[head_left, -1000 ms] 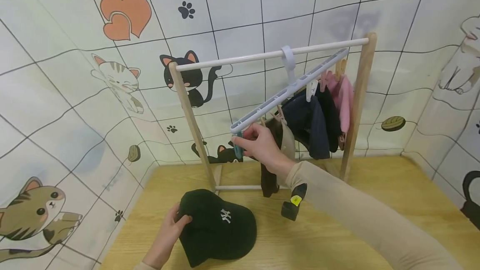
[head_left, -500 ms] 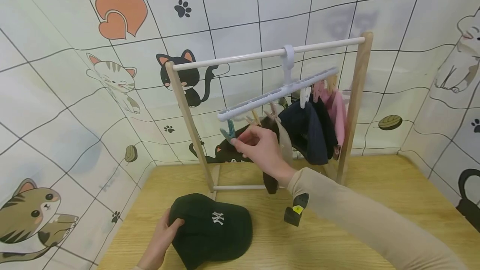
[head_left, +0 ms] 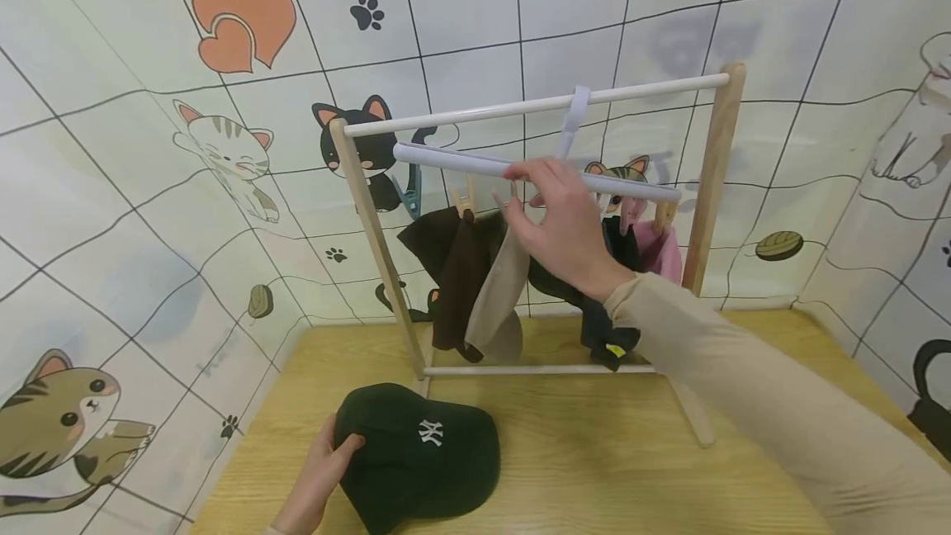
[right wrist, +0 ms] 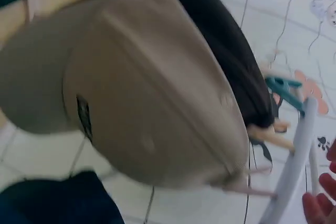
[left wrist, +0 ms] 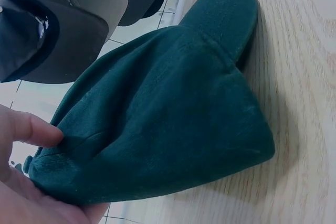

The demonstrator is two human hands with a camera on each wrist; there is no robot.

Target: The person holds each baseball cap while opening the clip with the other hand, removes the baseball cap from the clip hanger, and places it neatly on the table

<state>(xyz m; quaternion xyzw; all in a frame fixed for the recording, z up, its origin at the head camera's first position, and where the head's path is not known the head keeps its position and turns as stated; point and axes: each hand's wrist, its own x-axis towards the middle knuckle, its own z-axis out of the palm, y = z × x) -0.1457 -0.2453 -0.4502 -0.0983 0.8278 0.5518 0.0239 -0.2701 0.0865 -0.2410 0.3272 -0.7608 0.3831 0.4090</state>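
Observation:
My left hand (head_left: 321, 469) grips a dark green baseball cap (head_left: 423, 473) by its back edge, thumb on top in the left wrist view. The cap rests on the table, white logo up. My right hand (head_left: 568, 229) is at the pale hanger bar (head_left: 453, 160), fingers slightly bent around nothing that I can see; whether they touch the bar is unclear. Below the bar, a teal clothespin (head_left: 411, 195) hangs without a cap at the left end. Beside it, clothespins hold a dark brown cap (head_left: 453, 279) and a beige cap (left wrist: 97, 3).
A rack with wooden posts (head_left: 375, 229) and a white top rail (head_left: 475, 113) carries the hanger. Navy, black and pink caps (head_left: 661, 250) hang at its right. The wooden table (head_left: 579, 452) meets a cat-patterned wall covering (head_left: 475, 15).
My right hand has let go of the teal clothespin and moved right and up along the hanger. The hanger has swung round, its left end now higher. The green cap stays nearly in place.

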